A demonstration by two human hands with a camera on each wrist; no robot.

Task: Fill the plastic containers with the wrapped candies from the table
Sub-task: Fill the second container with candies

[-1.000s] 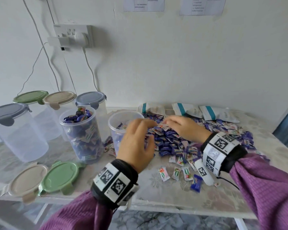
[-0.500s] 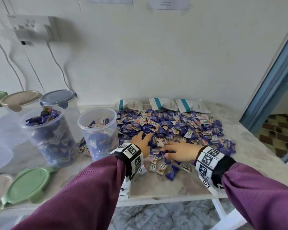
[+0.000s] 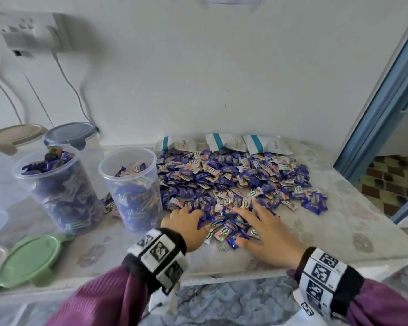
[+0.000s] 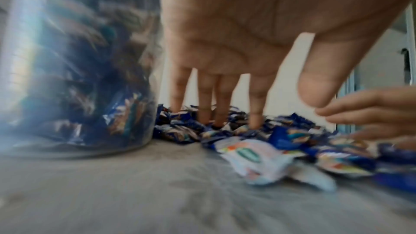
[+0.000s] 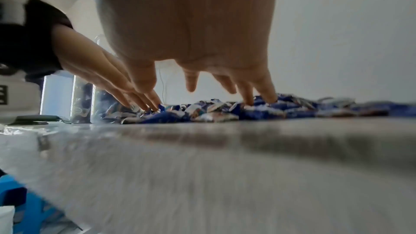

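A wide pile of blue and white wrapped candies (image 3: pixel 233 180) covers the middle of the table. My left hand (image 3: pixel 186 220) rests with straight fingers (image 4: pixel 255 122) on the pile's near edge, just right of a partly filled clear container (image 3: pixel 132 189). My right hand (image 3: pixel 264 222) lies spread beside it, fingertips (image 5: pixel 268 99) touching the candies. Neither hand holds anything. A second open container (image 3: pixel 54 189), heaped full of candies, stands further left.
Lidded containers with a beige lid (image 3: pixel 12 135) and a blue-grey lid (image 3: pixel 71 134) stand at the back left. A loose green lid (image 3: pixel 31 260) lies by the table's front edge. White packets (image 3: pixel 222 142) line the wall. A blue door frame (image 3: pixel 375 114) rises at the right.
My left hand has come away from the partly filled container's rim down to the pile's near edge. My right hand has drawn back beside it and spread its fingers. The view has swung right.
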